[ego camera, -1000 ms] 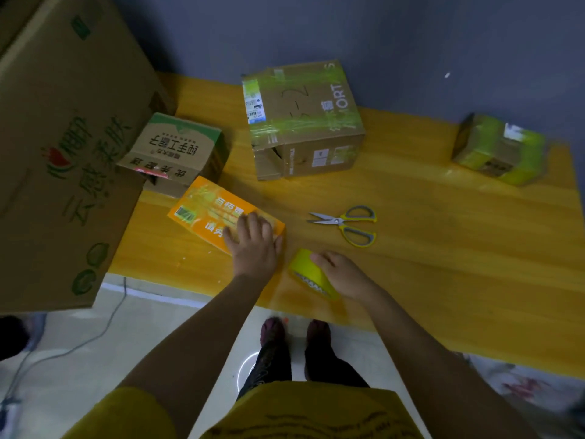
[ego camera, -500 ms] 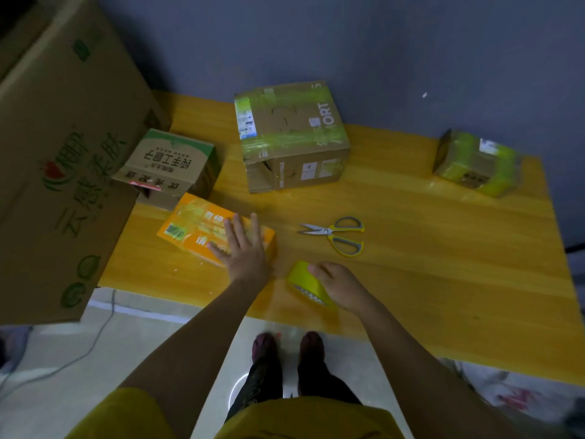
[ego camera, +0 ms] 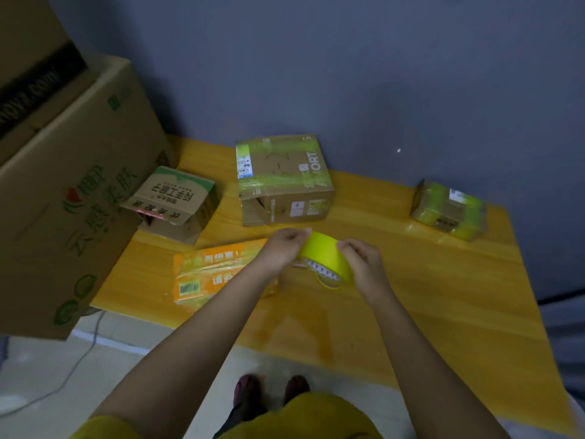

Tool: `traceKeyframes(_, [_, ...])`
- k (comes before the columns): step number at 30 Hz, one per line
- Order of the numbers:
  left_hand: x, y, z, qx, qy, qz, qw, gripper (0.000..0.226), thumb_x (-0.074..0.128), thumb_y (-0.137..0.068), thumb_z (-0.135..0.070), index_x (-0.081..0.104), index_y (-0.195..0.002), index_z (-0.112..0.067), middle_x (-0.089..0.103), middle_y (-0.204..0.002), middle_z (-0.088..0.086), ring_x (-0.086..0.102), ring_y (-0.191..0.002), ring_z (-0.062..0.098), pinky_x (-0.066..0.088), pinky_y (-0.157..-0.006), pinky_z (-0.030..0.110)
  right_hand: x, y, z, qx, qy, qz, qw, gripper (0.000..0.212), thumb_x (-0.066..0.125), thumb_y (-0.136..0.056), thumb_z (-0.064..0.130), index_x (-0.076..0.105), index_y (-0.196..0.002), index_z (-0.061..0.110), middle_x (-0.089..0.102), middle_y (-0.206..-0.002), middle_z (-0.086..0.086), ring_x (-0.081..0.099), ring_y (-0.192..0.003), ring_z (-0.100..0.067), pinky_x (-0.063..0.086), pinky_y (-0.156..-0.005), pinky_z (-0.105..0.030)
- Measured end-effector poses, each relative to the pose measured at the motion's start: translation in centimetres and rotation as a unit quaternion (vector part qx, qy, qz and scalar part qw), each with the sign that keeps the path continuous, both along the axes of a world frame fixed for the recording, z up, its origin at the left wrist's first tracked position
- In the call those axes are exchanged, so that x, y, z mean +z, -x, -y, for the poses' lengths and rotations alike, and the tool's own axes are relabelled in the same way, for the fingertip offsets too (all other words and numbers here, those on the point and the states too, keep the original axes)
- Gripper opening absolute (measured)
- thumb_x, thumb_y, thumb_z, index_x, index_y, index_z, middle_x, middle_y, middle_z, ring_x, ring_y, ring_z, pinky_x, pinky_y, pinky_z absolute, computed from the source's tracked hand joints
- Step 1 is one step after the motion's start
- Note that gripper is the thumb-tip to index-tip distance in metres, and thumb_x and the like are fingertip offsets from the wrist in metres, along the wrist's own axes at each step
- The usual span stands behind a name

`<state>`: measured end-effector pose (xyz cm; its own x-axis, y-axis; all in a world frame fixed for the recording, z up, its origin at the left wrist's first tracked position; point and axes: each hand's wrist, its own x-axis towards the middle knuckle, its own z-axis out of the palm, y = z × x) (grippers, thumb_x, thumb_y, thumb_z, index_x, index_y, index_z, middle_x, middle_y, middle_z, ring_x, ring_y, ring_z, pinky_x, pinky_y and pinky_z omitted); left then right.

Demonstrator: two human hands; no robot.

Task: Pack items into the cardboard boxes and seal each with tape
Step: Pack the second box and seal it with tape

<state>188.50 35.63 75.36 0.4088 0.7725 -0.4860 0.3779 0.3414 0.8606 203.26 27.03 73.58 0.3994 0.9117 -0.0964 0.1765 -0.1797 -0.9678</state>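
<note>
The yellow tape roll [ego camera: 324, 259] is being held up over the middle of the yellow table [ego camera: 443, 312], both hands curling round it: the left hand [ego camera: 283, 247] is pinching its far rim, the right hand [ego camera: 361, 264] is gripping its near side. The flat orange box [ego camera: 210, 274] is lying just left of the hands, near the table's front edge. A taped cardboard box [ego camera: 285, 179] is sitting behind, by the wall, and a small taped parcel [ego camera: 449, 209] is lying far right. Bare tabletop is stretching right of the hands.
</note>
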Motion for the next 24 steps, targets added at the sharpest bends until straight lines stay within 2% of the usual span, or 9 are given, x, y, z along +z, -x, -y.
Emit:
traceKeyframes(3, [1.1,1.0,-0.5,0.058,-0.063,0.007,0.996,0.031,0.064,-0.089,-0.041,0.062,-0.076,-0.013,0.057,-0.089,0.009,0.055,-0.086,0.020,0.052,-0.087,0.049,1.1,0.5,-0.6,0.017,-0.038,0.014,0.999,0.023,0.057,-0.085,0.031,0.063,-0.073,0.011,0.055,-0.066,0.006,0.049,-0.060,0.003,0.036,-0.058,-0.019])
traceKeyframes(5, [1.5,1.7,-0.9,0.065,-0.131,-0.027,0.989,0.042,0.067,-0.088,-0.036,0.052,-0.053,-0.018,0.045,-0.063,0.007,0.049,-0.070,0.019,0.053,-0.077,0.044,1.5,1.0,-1.0,0.029,-0.053,0.033,0.998,0.021,0.055,-0.082,0.033,0.063,-0.076,0.015,0.059,-0.071,0.007,0.051,-0.064,0.006,0.038,-0.062,-0.016])
traceKeyframes(6, [1.6,2.0,-0.9,0.068,-0.158,-0.047,0.984,0.045,0.068,-0.088,-0.031,0.052,-0.048,-0.020,0.046,-0.056,0.005,0.051,-0.067,0.020,0.054,-0.075,0.044,1.6,1.3,-1.2,0.039,-0.059,0.046,0.996,0.020,0.055,-0.082,0.034,0.063,-0.077,0.016,0.060,-0.073,0.009,0.053,-0.066,0.008,0.039,-0.064,-0.015])
traceKeyframes(9, [2.3,2.8,-0.7,0.063,-0.189,-0.058,0.978,0.024,0.066,-0.090,-0.023,0.066,-0.067,-0.015,0.062,-0.071,0.003,0.062,-0.078,0.020,0.056,-0.080,0.046,1.5,1.9,-1.6,0.052,-0.073,0.070,0.994,0.021,0.054,-0.083,0.034,0.065,-0.080,0.017,0.062,-0.075,0.009,0.054,-0.069,0.008,0.040,-0.065,-0.013])
traceKeyframes(11, [2.4,3.6,-0.6,0.059,-0.190,-0.051,0.979,0.015,0.064,-0.090,-0.017,0.068,-0.076,-0.015,0.066,-0.081,0.001,0.063,-0.086,0.018,0.055,-0.084,0.041,1.4,2.2,-1.9,0.048,-0.074,0.068,0.994,0.024,0.053,-0.083,0.036,0.066,-0.082,0.016,0.063,-0.076,0.008,0.054,-0.069,0.008,0.040,-0.065,-0.012])
traceKeyframes(16, [2.6,5.7,-2.0,0.050,-0.170,-0.005,0.984,0.014,0.069,-0.087,-0.012,0.065,-0.076,-0.020,0.063,-0.078,-0.004,0.059,-0.082,0.015,0.052,-0.080,0.038,1.5,4.0,-3.5,0.041,-0.071,0.059,0.995,0.013,0.060,-0.093,0.027,0.067,-0.085,0.020,0.066,-0.083,0.004,0.056,-0.073,0.007,0.041,-0.065,-0.011])
traceKeyframes(21, [4.3,8.1,-5.2,0.064,-0.119,0.055,0.989,0.020,0.065,-0.088,-0.002,0.061,-0.073,-0.014,0.056,-0.071,0.004,0.056,-0.060,0.008,0.047,-0.056,0.017,2.6,7.0,-6.0,0.016,-0.071,0.091,0.993,0.034,0.055,-0.085,0.044,0.071,-0.093,0.015,0.071,-0.091,0.002,0.063,-0.088,-0.011,0.047,-0.076,-0.028])
traceKeyframes(23, [4.9,9.1,-6.3,0.070,-0.110,0.059,0.990,0.024,0.060,-0.090,0.004,0.059,-0.071,-0.011,0.055,-0.067,0.004,0.056,-0.049,0.002,0.047,-0.050,0.014,3.1,8.7,-6.6,0.005,-0.088,0.099,0.991,0.027,0.055,-0.086,0.041,0.070,-0.090,0.019,0.069,-0.088,0.005,0.062,-0.086,-0.009,0.047,-0.073,-0.028])
traceKeyframes(24, [4.9,9.5,-6.9,0.060,-0.123,0.045,0.990,0.024,0.059,-0.090,0.004,0.059,-0.071,-0.011,0.055,-0.068,0.003,0.058,-0.054,0.004,0.048,-0.054,0.017,3.3,9.5,-6.8,0.000,-0.091,0.100,0.991,0.023,0.056,-0.087,0.040,0.069,-0.090,0.021,0.068,-0.087,0.007,0.061,-0.085,-0.008,0.046,-0.071,-0.027])
